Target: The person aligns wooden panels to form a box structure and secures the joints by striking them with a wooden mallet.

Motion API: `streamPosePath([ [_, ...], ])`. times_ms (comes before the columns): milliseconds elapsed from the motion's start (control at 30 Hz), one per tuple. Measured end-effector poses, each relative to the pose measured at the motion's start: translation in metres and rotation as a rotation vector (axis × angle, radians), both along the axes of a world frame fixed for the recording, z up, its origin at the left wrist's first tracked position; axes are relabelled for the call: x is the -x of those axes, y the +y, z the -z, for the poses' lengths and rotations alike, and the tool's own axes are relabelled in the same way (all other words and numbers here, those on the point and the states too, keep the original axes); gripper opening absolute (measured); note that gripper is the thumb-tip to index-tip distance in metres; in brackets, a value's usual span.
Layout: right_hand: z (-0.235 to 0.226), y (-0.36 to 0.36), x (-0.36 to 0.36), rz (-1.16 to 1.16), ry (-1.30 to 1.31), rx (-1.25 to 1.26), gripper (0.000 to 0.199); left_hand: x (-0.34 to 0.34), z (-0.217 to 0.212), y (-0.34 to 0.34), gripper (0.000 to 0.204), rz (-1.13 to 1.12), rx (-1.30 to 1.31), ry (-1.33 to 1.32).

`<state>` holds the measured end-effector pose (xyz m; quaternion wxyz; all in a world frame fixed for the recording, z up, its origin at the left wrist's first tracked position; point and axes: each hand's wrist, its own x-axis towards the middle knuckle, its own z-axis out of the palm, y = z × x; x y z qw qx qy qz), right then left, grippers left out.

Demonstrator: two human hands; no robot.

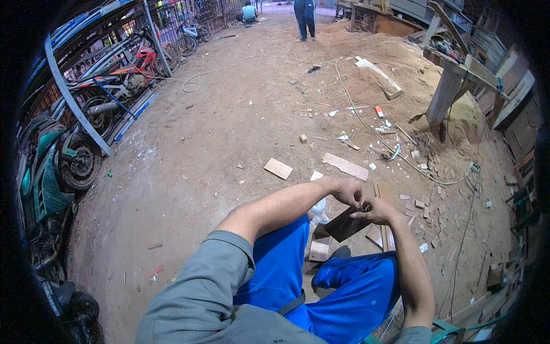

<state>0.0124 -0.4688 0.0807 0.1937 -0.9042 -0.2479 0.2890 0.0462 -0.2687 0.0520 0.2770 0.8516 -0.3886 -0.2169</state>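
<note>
My left hand (347, 191) is closed in a pinch, its fingertips pointing down near the other hand; what sits in them is too small to make out. Close beside it, my right hand (376, 211) grips the upper edge of a dark brown flat board (346, 225), thumb laid along it. The board hangs tilted between my knees. Below it lies a pale wooden block (319, 250). A long brown wooden strip (383, 195) runs behind my right hand.
Pale wood offcuts (278, 168) and a longer plank piece (345, 167) lie ahead on the dirt floor. A hose (372, 131) curves across at right, near a wooden workbench (450, 92). Motorcycles (51, 166) line the left. A person (305, 20) stands far ahead; another (249, 14) sits.
</note>
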Motion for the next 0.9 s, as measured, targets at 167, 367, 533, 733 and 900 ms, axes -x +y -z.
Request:
streamPosePath([
  [167, -0.004, 0.002, 0.002, -0.002, 0.009, -0.007, 0.049, -0.003, 0.006, -0.001, 0.035, 0.01, -0.044, 0.002],
  [367, 0.009, -0.007, -0.004, -0.015, -0.053, -0.027, 0.046, -0.004, 0.009, -0.001, 0.036, 0.053, 0.054, 0.031],
  [533, 0.014, -0.007, -0.008, -0.06, -0.059, -0.051, 0.043, -0.002, 0.004, -0.001, 0.035, 0.051, 0.014, 0.033],
  [733, 0.014, -0.006, -0.009, -0.047, -0.053, 0.015, 0.042, -0.001, 0.006, 0.002, 0.032, 0.046, 0.114, 0.005],
  [900, 0.026, -0.014, -0.017, -0.088, -0.075, -0.082, 0.041, 0.0, -0.001, -0.003, 0.029, 0.062, 0.044, 0.05],
])
